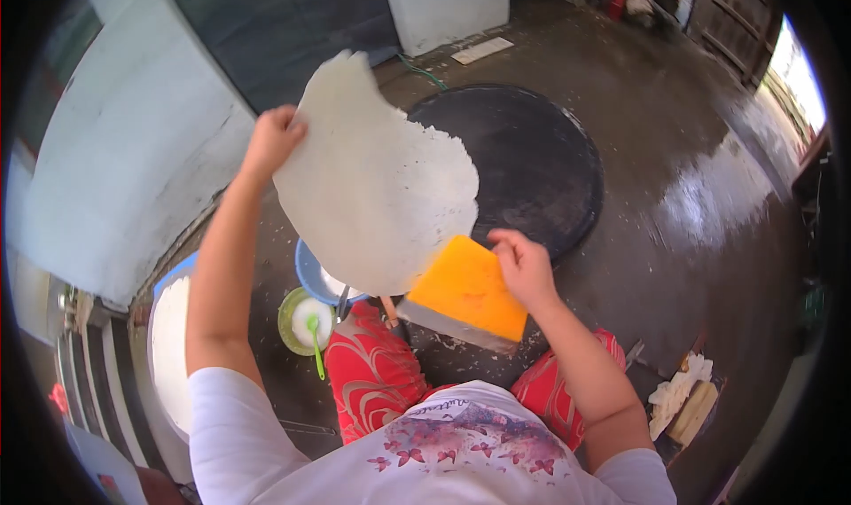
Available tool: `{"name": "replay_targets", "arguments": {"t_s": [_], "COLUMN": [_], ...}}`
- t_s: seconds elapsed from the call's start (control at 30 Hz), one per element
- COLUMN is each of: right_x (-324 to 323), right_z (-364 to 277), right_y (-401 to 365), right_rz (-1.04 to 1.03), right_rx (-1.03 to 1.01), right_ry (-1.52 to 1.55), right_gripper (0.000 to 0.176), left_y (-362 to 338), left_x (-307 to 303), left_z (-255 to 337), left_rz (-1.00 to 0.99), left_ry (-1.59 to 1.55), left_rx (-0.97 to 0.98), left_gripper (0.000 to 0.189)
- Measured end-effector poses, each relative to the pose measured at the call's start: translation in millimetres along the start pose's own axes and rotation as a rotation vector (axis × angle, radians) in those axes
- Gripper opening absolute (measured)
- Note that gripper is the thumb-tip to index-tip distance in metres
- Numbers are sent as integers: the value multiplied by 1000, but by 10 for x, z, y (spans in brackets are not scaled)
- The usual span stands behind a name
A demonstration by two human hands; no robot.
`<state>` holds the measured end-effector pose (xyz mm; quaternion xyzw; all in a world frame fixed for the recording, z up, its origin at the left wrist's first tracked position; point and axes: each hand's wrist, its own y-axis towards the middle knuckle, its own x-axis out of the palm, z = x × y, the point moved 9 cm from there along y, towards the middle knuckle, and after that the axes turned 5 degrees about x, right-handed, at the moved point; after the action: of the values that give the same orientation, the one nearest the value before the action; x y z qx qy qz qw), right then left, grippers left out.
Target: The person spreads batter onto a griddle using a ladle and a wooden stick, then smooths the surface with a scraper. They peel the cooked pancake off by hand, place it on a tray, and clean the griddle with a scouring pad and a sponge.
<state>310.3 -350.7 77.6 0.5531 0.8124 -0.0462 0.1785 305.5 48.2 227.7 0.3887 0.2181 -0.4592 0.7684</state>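
My left hand (277,139) pinches the left edge of a large, thin, pale sheet (372,186), which hangs raised in front of me with an uneven right edge. In my right hand (525,270) is a flat yellow scraper (470,288) with a grey lower edge, gripped at its upper right side. The scraper's left corner overlaps the bottom of the sheet in view; whether they touch I cannot tell. Behind both lies a round black griddle (523,164), partly covered by the sheet.
At lower left are a blue basin (312,270) and a green bowl (290,319) of white liquid with a green spoon (317,350). Another pale sheet (171,354) lies further left. Wood pieces (693,412) sit at lower right, and a white strip (481,50) lies beyond the griddle.
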Motion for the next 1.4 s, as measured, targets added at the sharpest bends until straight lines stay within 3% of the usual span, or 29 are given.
{"name": "replay_targets", "arguments": {"t_s": [0.1, 0.2, 0.3, 0.33, 0.4, 0.47, 0.53, 0.57, 0.63, 0.67, 0.73, 0.8, 0.87, 0.93, 1.0, 1.1, 1.23, 1.3, 1.4], "right_x": [29, 27, 255, 360, 861, 1181, 1527, 1669, 1958, 2068, 2259, 2428, 2634, 2905, 3306, 4017, 4374, 4262, 4120], "right_z": [-432, -1157, -1549, -1542, -1453, -1707, -2014, -2276, -2790, -3053, -3555, -3884, -4009, -3920, -3630, -2970, -2477, -2464, -2338], "right_y": [444, 831, 1126, 1246, 1514, 1442, 1381, 1305, 1207, 1145, 950, 676, 293, -97, -455, -872, -1062, -981, -582], "right_rz": [182, 392, 465, 446, 148, 91, 0, 28, 2, 22, 20, -22, -127, -298, -449, -738, -839, -663, -661], "right_rx": [-261, -412, -339, -357, -473, -491, -521, -638, -715, -773, -919, -976, -978, -976, -1072, -880, -829, -1017, -696], "right_ry": [-60, -162, -208, -207, -291, -233, -301, -338, -357, -317, -231, -104, 20, 211, 299, 56, -149, -101, -94], "right_gripper": [46, 64, 49, 49, 34, 27, 25, 23, 21, 21, 23, 23, 24, 26, 30, 32, 37, 42, 43], "left_y": [-130, -367, -681, -789, -963, -1128, -1294, -1394, -1659, -1745, -2080, -2596, -3277, -4073, -4750, -5744, -6574, -6829, -7047], "left_x": [-618, -1212, -1650, -1774, -2013, -2187, -2443, -2507, -2935, -3153, -3721, -4194, -4443, -4370, -4052, -3543, -2885, -2681, -2586], "left_z": [808, 1096, 1024, 943, 504, -76, -598, -837, -1206, -1275, -1244, -958, -456, -190, -49, -356, -1064, -1348, -1633], "left_rz": [-72, -88, -86, -84, -26, 29, 180, 187, 416, 429, 636, 807, 959, 1074, 1095, 1049, 844, 758, 695], "left_ry": [-74, -66, -41, -18, 35, 91, 479, 489, 516, 530, 456, 273, 463, 534, 654, 798, 772, 784, 838], "left_rx": [34, 86, 79, 54, -15, -100, -143, -177, -323, -346, -382, -243, -60, 110, 42, -171, -498, -602, -704], "left_gripper": [14, 14, 14, 14, 15, 16, 22, 22, 25, 25, 27, 28, 26, 28, 27, 34, 44, 39, 31]}}
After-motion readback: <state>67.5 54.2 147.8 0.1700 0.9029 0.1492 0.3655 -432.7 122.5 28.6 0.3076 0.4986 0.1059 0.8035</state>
